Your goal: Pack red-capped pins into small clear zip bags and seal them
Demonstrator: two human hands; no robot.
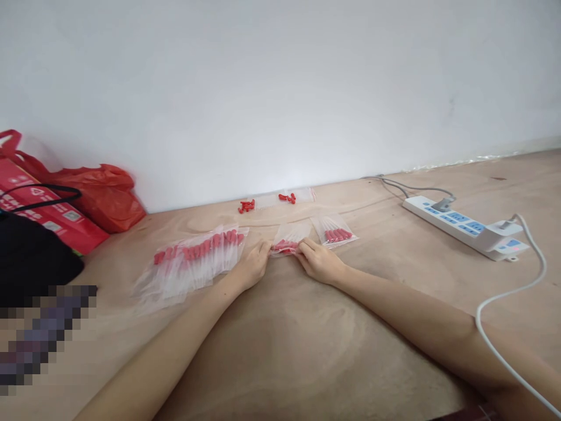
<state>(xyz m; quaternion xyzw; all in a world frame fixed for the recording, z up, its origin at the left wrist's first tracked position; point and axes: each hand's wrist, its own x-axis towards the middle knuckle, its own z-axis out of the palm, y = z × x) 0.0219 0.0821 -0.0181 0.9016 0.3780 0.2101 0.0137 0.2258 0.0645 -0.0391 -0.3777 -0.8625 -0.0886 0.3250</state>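
My left hand (250, 268) and my right hand (319, 261) both pinch the near edge of a small clear zip bag (287, 238) holding red-capped pieces, flat on the wooden table (280, 351). Left of my left hand lies a fanned row of several similar filled bags (193, 260). Just right of my right hand rests one more filled bag (335, 230). Loose red caps (246, 205) and another clear bag with red pieces (291, 197) lie near the wall.
A white and blue power strip (464, 226) with plugged cables sits at the right; a white cable (499, 345) loops toward me. A red plastic bag (99, 196), a red box (44, 210) and a black item (30, 257) crowd the left.
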